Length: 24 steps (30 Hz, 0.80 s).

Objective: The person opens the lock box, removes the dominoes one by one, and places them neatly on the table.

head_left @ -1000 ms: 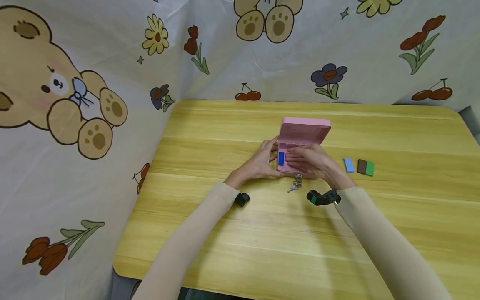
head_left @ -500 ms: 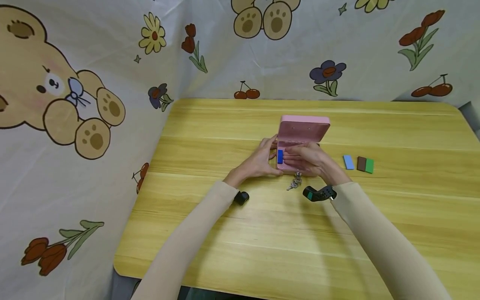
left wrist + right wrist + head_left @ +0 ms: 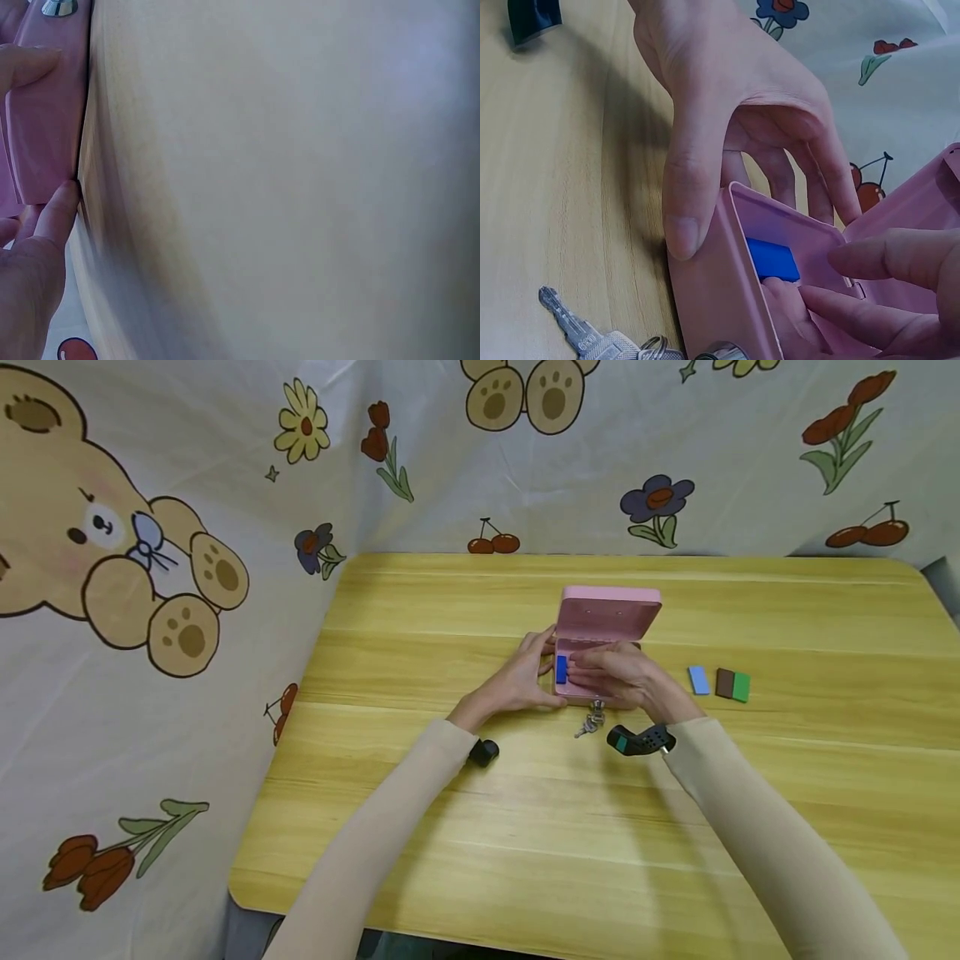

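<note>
A pink metal box (image 3: 609,613) stands on the table with its lid raised. My left hand (image 3: 517,678) grips its left end, the thumb against the front wall and the fingers around the far side. Inside, by the left wall, lies a dark blue block (image 3: 771,259). My right hand (image 3: 626,672) reaches into the box, fingers mostly straight, fingertips touching the block's near end in the right wrist view; the thumb stays apart. Keys (image 3: 592,720) hang from the front lock (image 3: 726,352). Part of the interior is hidden behind my right hand.
Right of the box lie a light blue block (image 3: 698,681), a brown block (image 3: 724,683) and a green block (image 3: 741,687), the last two side by side. The wooden table (image 3: 465,827) meets a printed cloth (image 3: 420,452) at its back and left.
The head view has shifted slightly. Both hands stay at the box, and the dark blue block keeps its place by the left wall.
</note>
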Each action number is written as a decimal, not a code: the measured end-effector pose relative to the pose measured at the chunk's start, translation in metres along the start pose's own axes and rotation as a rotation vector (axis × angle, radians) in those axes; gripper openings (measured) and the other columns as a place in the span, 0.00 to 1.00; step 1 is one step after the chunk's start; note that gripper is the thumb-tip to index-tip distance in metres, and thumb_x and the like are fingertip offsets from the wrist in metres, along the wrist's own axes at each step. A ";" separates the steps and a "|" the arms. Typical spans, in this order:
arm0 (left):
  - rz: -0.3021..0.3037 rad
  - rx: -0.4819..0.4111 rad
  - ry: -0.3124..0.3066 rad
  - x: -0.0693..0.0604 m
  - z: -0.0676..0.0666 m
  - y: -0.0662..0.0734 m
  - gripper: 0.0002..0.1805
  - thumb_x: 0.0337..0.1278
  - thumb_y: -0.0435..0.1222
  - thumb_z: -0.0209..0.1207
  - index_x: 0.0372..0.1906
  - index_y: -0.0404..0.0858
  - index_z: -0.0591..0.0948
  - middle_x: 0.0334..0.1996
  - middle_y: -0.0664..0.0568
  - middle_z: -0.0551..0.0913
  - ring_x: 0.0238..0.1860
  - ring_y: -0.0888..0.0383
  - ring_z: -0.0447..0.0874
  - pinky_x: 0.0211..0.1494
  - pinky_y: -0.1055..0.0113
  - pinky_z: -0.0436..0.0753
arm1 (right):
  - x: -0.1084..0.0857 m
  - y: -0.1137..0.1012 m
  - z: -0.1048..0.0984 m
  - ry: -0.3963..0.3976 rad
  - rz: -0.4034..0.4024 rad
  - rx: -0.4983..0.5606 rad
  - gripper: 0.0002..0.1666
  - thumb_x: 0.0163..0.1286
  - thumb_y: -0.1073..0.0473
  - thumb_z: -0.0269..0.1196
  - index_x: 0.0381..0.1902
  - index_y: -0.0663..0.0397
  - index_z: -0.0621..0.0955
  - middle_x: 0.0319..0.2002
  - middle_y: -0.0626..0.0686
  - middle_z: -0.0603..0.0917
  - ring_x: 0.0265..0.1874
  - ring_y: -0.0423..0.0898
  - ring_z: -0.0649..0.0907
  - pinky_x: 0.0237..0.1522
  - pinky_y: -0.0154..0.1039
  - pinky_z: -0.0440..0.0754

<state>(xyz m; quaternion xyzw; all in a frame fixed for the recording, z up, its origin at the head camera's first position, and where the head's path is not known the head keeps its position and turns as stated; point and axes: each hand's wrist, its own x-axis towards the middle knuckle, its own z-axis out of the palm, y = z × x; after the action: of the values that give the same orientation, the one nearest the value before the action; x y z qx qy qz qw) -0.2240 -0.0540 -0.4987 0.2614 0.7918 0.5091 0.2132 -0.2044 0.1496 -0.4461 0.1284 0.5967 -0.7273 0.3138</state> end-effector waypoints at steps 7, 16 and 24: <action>-0.001 0.023 -0.002 0.000 0.000 0.000 0.69 0.46 0.25 0.78 0.85 0.35 0.41 0.73 0.40 0.57 0.77 0.48 0.62 0.74 0.81 0.66 | -0.001 0.000 0.002 0.012 0.024 -0.019 0.31 0.83 0.67 0.52 0.76 0.78 0.60 0.40 0.51 0.88 0.43 0.41 0.88 0.60 0.34 0.86; -0.001 0.024 -0.005 0.001 -0.001 0.001 0.68 0.47 0.25 0.78 0.84 0.33 0.41 0.73 0.39 0.56 0.77 0.47 0.62 0.75 0.81 0.65 | -0.006 -0.006 0.007 0.021 0.001 -0.004 0.17 0.82 0.68 0.53 0.62 0.71 0.73 0.44 0.53 0.83 0.42 0.41 0.87 0.57 0.32 0.87; -0.008 0.023 -0.004 0.000 0.000 0.002 0.69 0.47 0.25 0.78 0.84 0.34 0.41 0.73 0.40 0.57 0.77 0.48 0.62 0.75 0.80 0.65 | -0.002 -0.001 0.008 0.019 -0.006 -0.092 0.31 0.83 0.67 0.49 0.77 0.78 0.59 0.53 0.57 0.83 0.46 0.38 0.86 0.66 0.34 0.82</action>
<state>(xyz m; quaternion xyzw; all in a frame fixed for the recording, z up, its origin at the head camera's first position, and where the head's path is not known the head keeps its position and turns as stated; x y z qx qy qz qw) -0.2242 -0.0534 -0.4972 0.2615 0.7983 0.4987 0.2138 -0.2020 0.1427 -0.4416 0.1190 0.6329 -0.6988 0.3114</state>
